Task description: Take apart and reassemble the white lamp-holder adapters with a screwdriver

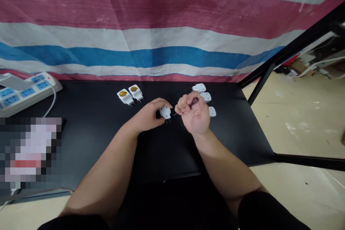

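Near the middle of the black table, my left hand (147, 116) grips a white plug-in light (165, 112) between thumb and fingers. Its flat side with several dark holes faces up, and its metal prongs point toward me. My right hand (195, 113), palm turned up, is closed around a screwdriver (196, 100) with a dark, purplish handle. The thin shaft sticks out leftward, its tip just right of the light and apart from it. Behind and beside my right hand lie more white plug-in lights (199, 87), holed side up, partly covered by the hand.
Two white plug-in lights (124, 94) with round yellow centres lie at the back left. A white power strip (29, 91) with blue sockets and a cable sits at the far left, above a blurred-out object (32, 151). Striped sheeting (161, 10) hangs behind; a black frame (296, 46) borders the right.
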A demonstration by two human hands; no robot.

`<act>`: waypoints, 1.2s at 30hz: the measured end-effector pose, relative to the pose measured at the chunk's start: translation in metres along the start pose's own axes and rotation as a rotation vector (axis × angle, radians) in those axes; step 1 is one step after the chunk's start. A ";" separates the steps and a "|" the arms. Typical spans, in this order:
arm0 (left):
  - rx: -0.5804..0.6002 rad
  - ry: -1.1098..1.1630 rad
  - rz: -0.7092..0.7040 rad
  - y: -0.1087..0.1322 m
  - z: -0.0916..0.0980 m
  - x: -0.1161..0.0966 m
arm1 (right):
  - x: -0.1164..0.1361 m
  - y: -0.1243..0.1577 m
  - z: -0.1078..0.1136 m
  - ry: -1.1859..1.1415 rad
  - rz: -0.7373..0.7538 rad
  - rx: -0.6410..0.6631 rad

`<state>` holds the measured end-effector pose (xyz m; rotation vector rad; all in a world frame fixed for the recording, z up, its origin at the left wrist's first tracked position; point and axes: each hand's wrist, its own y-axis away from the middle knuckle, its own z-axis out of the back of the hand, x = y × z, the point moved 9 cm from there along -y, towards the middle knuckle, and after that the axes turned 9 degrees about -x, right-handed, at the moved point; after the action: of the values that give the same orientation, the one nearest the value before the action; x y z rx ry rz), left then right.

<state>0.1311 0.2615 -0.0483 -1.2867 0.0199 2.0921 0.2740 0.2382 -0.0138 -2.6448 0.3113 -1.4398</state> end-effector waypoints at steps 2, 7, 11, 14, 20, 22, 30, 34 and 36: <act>-0.014 -0.018 -0.001 0.000 0.004 0.002 | 0.003 -0.001 0.002 0.017 0.016 -0.020; 0.007 -0.003 0.016 0.000 0.001 -0.001 | 0.007 -0.002 0.003 0.003 0.047 -0.052; 0.015 0.013 -0.008 -0.001 -0.003 -0.006 | -0.006 0.002 -0.005 -0.007 0.020 0.010; 0.012 0.024 -0.023 -0.002 -0.004 -0.007 | -0.014 0.006 -0.011 -0.003 0.032 0.069; 0.005 0.023 -0.033 -0.002 -0.004 -0.009 | -0.015 0.008 -0.012 0.010 0.057 0.092; 0.005 0.019 -0.027 -0.002 -0.003 -0.009 | -0.015 0.008 -0.012 0.028 0.058 0.080; 0.014 0.012 -0.014 -0.002 -0.004 -0.006 | -0.017 0.013 -0.011 0.121 0.146 0.115; 0.010 0.017 -0.014 -0.002 -0.005 -0.005 | -0.019 0.016 -0.014 0.161 0.173 0.172; 0.014 0.014 -0.008 -0.002 -0.005 -0.003 | -0.019 0.016 -0.014 0.132 0.173 0.180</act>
<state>0.1369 0.2593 -0.0479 -1.2913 0.0350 2.0724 0.2503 0.2270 -0.0246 -2.3267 0.3920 -1.5122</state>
